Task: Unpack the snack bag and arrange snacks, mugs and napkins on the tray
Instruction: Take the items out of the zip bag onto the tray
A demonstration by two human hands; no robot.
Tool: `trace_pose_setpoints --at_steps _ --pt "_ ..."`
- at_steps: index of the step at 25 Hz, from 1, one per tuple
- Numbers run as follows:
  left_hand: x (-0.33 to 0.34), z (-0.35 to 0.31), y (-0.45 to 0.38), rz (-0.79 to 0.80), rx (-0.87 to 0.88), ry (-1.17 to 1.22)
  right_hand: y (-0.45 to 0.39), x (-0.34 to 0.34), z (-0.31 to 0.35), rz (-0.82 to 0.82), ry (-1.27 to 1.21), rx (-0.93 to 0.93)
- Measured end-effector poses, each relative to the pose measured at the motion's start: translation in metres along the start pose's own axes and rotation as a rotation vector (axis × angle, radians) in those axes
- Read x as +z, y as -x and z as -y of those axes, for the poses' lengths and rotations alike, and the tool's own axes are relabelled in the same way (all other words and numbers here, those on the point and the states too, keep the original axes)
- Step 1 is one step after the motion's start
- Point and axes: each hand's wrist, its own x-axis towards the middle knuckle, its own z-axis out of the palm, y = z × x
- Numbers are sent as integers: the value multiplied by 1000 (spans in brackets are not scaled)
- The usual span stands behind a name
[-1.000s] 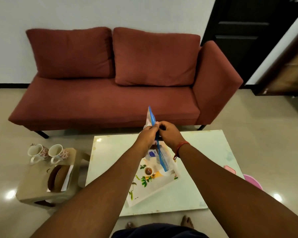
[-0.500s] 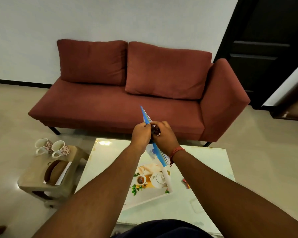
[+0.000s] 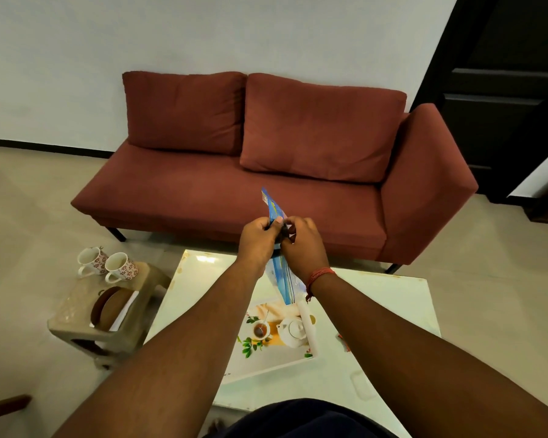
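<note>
Both hands hold a blue snack bag [image 3: 282, 279] upright above the white table [image 3: 377, 327]. My left hand [image 3: 258, 241] and my right hand [image 3: 302, 245] pinch its upper part close together, and something small and dark shows between the fingers. Below the bag lies a white tray [image 3: 266, 365] printed with a teapot and cup. Two flowered mugs [image 3: 108, 263] stand on a low beige stool [image 3: 76, 311] at the left, beside brown plates [image 3: 108, 306] on white napkins [image 3: 124, 314].
A red sofa [image 3: 266, 184] stands just beyond the table against the wall. A dark door [image 3: 503, 90] is at the right. A small red wrapper [image 3: 344, 341] lies on the table right of the tray. My dark-clothed lap [image 3: 298, 418] is at the bottom edge.
The view has tilted up and shifted, showing more sofa and wall. My hands stay together on the bag's top, a little higher over the tray, and the bag leans more to the left.
</note>
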Motion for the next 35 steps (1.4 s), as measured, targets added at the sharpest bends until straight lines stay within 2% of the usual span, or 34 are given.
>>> trace_pose_setpoints --at_steps 3,5,11,15,18,23,26,28,30,33,35 --pt "-7 -4 -6 87 2 -16 -6 2 1 -12 45 2" --pt "-11 -5 -13 87 27 -67 -10 6 1 -17 65 -3" --pt "-33 0 -40 -17 156 -395 -22 7 2 -117 102 -4" --pt "-67 9 -50 -133 281 -694 -25 -10 -16 -199 175 102" --pt "-86 17 -58 -189 268 -731 -21 -23 -32 -268 221 197" --pt "-67 20 -52 -98 352 -706 -9 -20 -35 -226 340 196" --pt "-54 14 -48 -72 407 -694 -6 -18 -31 -232 415 61" --pt "-45 10 -44 -74 438 -657 -5 -12 -26 -150 451 -90" --pt "-37 9 -37 -77 463 -661 -3 1 -22 62 469 -128" --pt "-27 8 -26 -92 494 -675 -5 24 -30 409 533 16" --pt "-26 7 -21 -91 512 -683 -4 33 -39 545 581 105"
